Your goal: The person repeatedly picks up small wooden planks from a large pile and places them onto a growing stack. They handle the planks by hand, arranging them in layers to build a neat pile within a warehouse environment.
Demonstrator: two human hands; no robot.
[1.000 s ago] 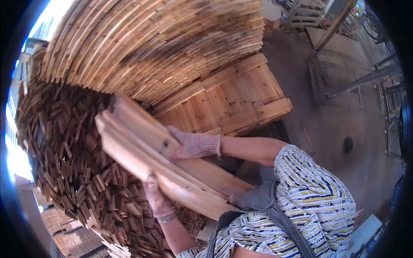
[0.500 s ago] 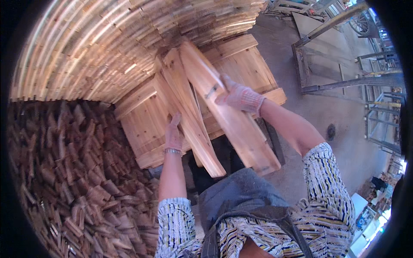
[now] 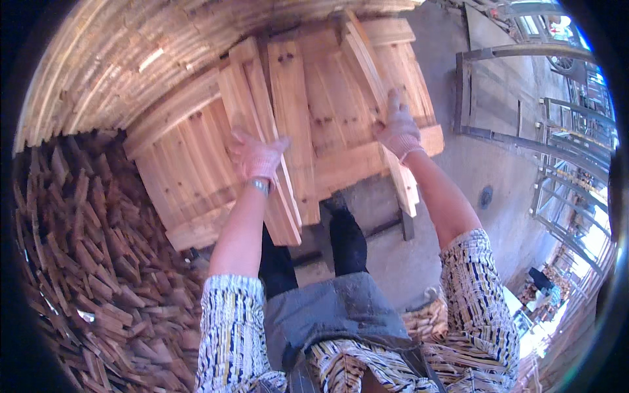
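Note:
Both my hands wear pale knitted gloves. My left hand (image 3: 257, 157) lies with spread fingers over narrow wooden boards (image 3: 242, 92) on the left part of a wide wooden panel (image 3: 196, 154). My right hand (image 3: 400, 133) grips another wooden board (image 3: 367, 62) on the right part of the panel. That board is turned partly onto its edge, and its near end sticks out past the panel's front rail. Between my hands lies a flat knotty board (image 3: 288, 98), touched by neither. The panel has raised rails along its long edges.
A tall stack of thin wood strips (image 3: 118, 78) rises behind and left of the panel. Below it is a large heap of wood offcuts (image 3: 98, 262). Metal frames (image 3: 524, 131) stand at the right. A woven basket-like bundle (image 3: 426, 314) sits near my right side.
The board in my right hand has swung away from the middle to the right and lowered onto the panel. My left hand has moved up onto the left boards, which have shifted left.

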